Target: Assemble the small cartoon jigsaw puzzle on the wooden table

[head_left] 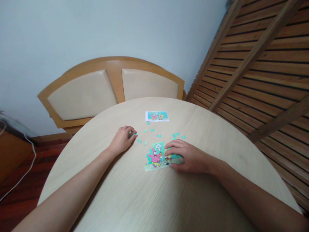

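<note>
At the centre of the frame, fingers of the right hand (187, 158) spread and pressed flat on the right part of the puzzle (156, 157), grasping nothing. Long axis of the puzzle left to right, cartoon figures upright. Left of centre, left hand (123, 139) curled, fingertips pinching a loose teal piece (134, 133). More loose pieces (152, 130) between the hands, reference card (157, 116) above, all on the round table (145, 199).

A partly assembled cartoon puzzle (155, 157) lay flat on the table, its right side under a hand. Loose turquoise pieces (152, 130) lay scattered just beyond it, one (135, 133) at fingertips.
</note>
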Available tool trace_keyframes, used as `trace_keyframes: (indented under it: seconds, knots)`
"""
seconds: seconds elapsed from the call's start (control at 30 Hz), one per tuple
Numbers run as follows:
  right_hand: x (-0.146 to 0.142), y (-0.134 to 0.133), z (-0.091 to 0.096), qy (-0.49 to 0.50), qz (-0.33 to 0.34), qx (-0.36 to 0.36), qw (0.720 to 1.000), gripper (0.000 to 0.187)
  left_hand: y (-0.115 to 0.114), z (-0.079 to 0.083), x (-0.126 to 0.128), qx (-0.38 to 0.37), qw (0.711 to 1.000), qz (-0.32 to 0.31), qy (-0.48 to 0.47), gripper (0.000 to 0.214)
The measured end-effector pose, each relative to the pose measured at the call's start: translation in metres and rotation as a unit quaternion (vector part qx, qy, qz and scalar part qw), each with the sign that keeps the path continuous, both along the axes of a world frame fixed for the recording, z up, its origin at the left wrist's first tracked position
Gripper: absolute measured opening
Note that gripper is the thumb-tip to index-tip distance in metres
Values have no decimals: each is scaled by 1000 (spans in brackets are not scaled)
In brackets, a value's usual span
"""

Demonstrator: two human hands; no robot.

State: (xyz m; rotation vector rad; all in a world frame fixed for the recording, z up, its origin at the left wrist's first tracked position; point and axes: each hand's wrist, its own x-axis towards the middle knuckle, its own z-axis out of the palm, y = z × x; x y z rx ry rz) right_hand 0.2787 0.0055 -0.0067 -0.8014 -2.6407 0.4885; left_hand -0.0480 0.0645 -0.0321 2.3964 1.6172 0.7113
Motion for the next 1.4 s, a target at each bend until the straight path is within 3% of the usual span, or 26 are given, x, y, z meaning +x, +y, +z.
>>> trace_keyframes:
  seconds: [0.43,0.57,0.8,1.07,1.2,1.4]
  knots:
    - [1,-1,1,6,2,3,1000,28,-3,4,4,-30,996,-37,-72,22]
    - [0,-1,1,4,1,0,1000,28,-11,10,12,-64,987,-76,-123,23]
    - [0,-1,1,4,1,4,1000,27,-30,22,27,-52,983,-83,-155,25]
    - [0,-1,0,2,2,10,1000,26,-51,43,38,-214,934,-219,-184,20]
    - [1,0,-1,2,5,10,1000,25,-55,40,35,-286,910,-238,-184,20]
    - [1,1,-3,7,4,13,1000,25,-55,33,31,-318,898,-253,-173,22]
